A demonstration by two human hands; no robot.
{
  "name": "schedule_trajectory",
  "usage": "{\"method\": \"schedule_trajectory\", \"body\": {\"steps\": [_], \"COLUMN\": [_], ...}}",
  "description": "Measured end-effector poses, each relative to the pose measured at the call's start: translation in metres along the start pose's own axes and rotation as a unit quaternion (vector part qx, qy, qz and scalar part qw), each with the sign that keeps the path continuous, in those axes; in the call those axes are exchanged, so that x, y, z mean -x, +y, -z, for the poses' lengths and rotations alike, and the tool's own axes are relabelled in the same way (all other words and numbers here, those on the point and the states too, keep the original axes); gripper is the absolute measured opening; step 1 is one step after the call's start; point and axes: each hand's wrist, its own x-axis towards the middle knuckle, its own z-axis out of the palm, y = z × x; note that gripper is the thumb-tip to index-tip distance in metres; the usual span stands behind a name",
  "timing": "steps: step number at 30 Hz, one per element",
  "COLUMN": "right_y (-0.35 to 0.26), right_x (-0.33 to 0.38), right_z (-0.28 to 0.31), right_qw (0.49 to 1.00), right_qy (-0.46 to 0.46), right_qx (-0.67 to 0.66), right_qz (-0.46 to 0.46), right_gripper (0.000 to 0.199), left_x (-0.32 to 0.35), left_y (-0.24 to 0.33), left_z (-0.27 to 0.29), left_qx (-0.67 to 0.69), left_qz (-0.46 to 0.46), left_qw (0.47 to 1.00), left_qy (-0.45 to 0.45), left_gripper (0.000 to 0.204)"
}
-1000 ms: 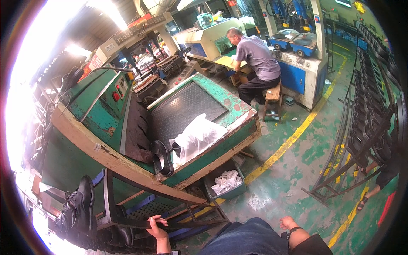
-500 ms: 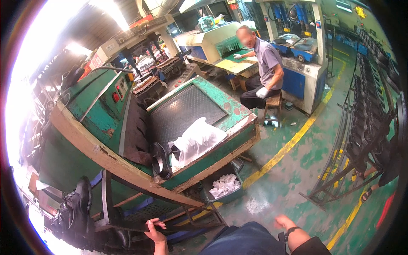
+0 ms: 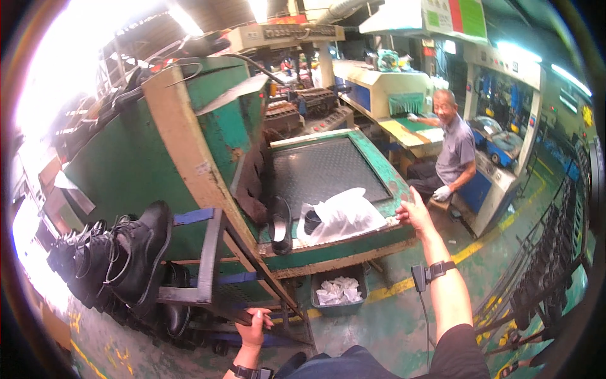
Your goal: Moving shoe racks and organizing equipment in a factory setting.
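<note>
My left hand [image 3: 252, 328] is closed around the lower bar of a dark metal shoe rack [image 3: 206, 259]. Black lace-up shoes [image 3: 142, 252] stand on this rack at the left. Ahead of me, my right hand [image 3: 415, 215] reaches out with fingers apart, holding nothing, at the right corner of a green machine table [image 3: 372, 145]. On the table's near edge are a black slip-on shoe [image 3: 279, 226] and, to its right, a white cloth [image 3: 350, 216] partly covering another dark shoe [image 3: 312, 221].
A bin [image 3: 339, 303] with crumpled white material sits below the table. Beyond, a seated co-worker [image 3: 456, 145] in white gloves works at another machine [image 3: 366, 85]. Racks of black shoes [image 3: 549, 265] line the right side. A yellow line [image 3: 467, 252] crosses the green floor.
My right hand has risen from low beside my body and stretched forward to the table corner. My left hand has closed on the rack bar. The view has turned left, bringing more rack shoes in.
</note>
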Motion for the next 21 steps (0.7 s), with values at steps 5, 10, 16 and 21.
{"method": "schedule_trajectory", "body": {"steps": [5, 10, 16, 21], "right_y": [0.036, 0.048, 0.054, 0.022], "right_x": [0.01, 0.036, -0.013, -0.106], "right_z": [-0.055, -0.12, -0.186, -0.235], "right_qw": [0.979, 0.951, 0.921, 0.924], "right_qy": [-0.175, -0.27, -0.36, -0.377], "right_qx": [0.07, 0.075, 0.101, 0.051], "right_qz": [-0.077, -0.127, -0.111, 0.037], "right_gripper": [0.043, 0.036, 0.036, 0.031], "left_x": [0.004, -0.002, -0.003, 0.003], "left_y": [0.004, 0.003, 0.008, 0.007], "left_z": [0.008, 0.014, 0.015, 0.007], "left_qx": [-0.025, -0.035, -0.038, -0.056], "left_qz": [0.026, 0.051, 0.083, 0.087], "left_qw": [0.998, 0.992, 0.987, 0.994], "left_qy": [-0.056, -0.106, -0.131, -0.046], "left_gripper": [0.027, 0.026, 0.02, 0.032]}}
